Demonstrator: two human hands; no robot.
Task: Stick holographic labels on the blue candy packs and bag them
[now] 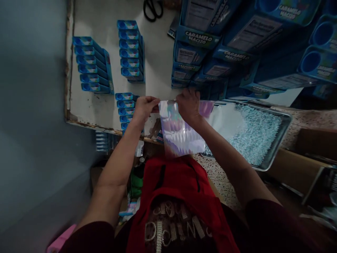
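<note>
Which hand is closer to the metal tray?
Right. The right hand is at the top edge of the shiny film, toward the metal tray; the left hand holds the corner farther from the tray.

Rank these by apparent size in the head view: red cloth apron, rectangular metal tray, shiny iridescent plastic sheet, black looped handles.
1. Red cloth apron
2. Rectangular metal tray, partly hidden
3. Shiny iridescent plastic sheet
4. Black looped handles

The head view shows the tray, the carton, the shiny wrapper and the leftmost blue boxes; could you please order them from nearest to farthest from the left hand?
1. Shiny wrapper: its upper left corner is in the left hand.
2. Leftmost blue boxes: on the hand's left.
3. Tray: to the right, past the wrapper.
4. Carton: far right, past the tray.
</note>
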